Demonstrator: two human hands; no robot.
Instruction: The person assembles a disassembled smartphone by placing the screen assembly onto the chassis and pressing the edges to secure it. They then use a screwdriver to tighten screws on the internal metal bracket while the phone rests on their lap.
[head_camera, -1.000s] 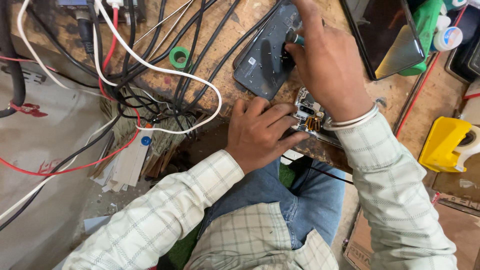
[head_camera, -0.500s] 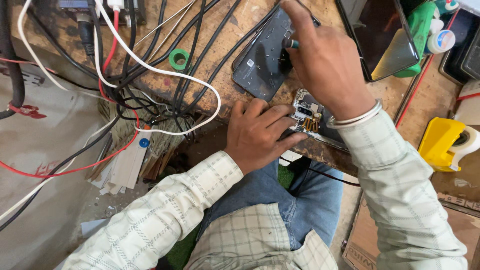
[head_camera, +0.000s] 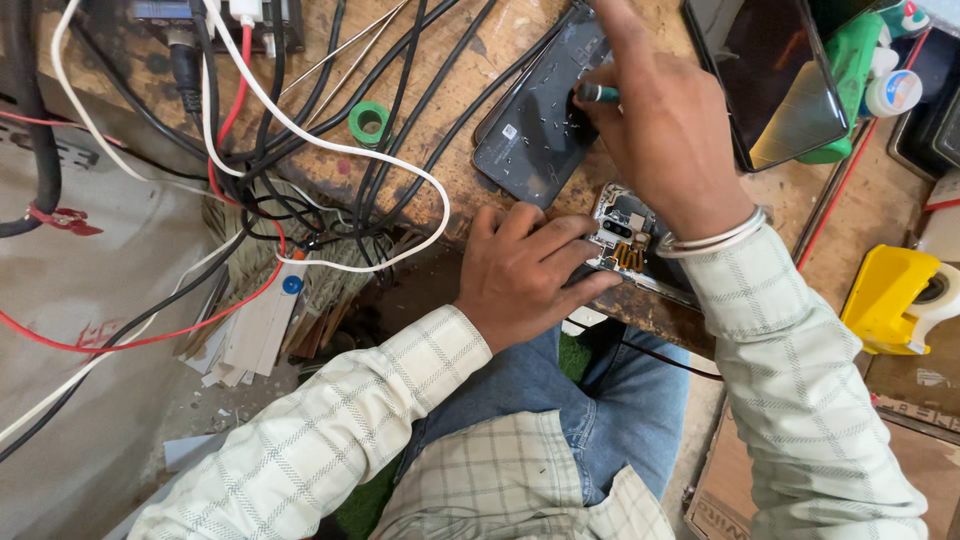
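An opened phone (head_camera: 632, 245), its inner boards and small gold contacts laid bare, is seen lying at the near edge of the worn wooden bench (head_camera: 470, 60), partly hidden under both wrists. It is pinned down by the left hand (head_camera: 530, 275), whose fingers are pressed together and laid flat across its left end. A thin tool with a teal handle (head_camera: 598, 94) is pinched in the closed fingers of the right hand (head_camera: 665, 130), just above the phone. Touching that hand, a dark grey back cover (head_camera: 535, 125) is laid face down, with a small white rectangular label near its left edge. A green ring of tape (head_camera: 369, 122) is seen further left among black, white and red cables (head_camera: 300, 150). To the right, a dark-screened device (head_camera: 775, 75) is propped beside a green bottle (head_camera: 850, 70) and a small white bottle with a blue cap (head_camera: 893, 92); what is inside them cannot be told. A yellow tape dispenser (head_camera: 895, 300) is set near the right edge.
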